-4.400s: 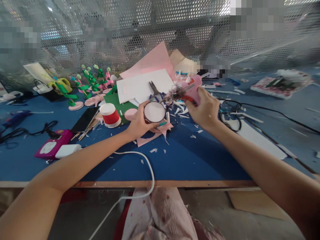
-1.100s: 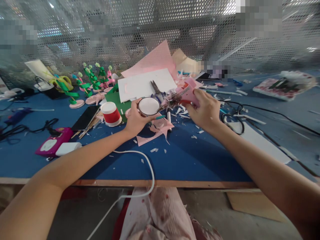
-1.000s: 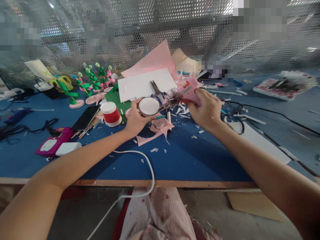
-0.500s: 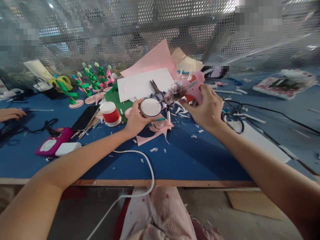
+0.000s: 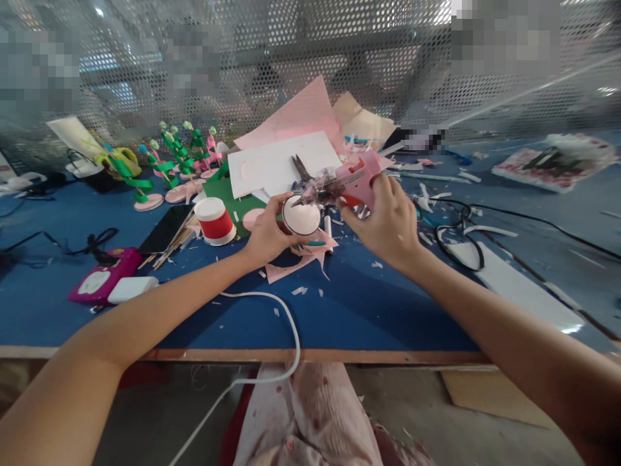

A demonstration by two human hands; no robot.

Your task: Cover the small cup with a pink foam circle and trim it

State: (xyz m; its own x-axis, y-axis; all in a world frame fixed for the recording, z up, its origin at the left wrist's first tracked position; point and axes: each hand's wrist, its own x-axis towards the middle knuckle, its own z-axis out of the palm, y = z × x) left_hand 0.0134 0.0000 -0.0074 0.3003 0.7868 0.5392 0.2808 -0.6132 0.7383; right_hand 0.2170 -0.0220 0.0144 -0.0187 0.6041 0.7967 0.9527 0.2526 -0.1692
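While held, glue gun (image 5: pixel 356 181) nearer cup (image 5: pixel 301 218).

Honestly, nothing here is readable. The pink glue gun (image 5: pixel 361 181) in the right hand (image 5: pixel 388 223) has a pale strip along its side that could be a label, but it's way too blurry to make out, and the white-faced cup (image 5: pixel 301 218) in the left hand (image 5: pixel 266 236) just shows plain white. Same deal with the red and white cup (image 5: pixel 213 220) and the magenta gadget (image 5: pixel 99 281) on the blue table (image 5: pixel 363 304): no lettering or numbers I can pick out.
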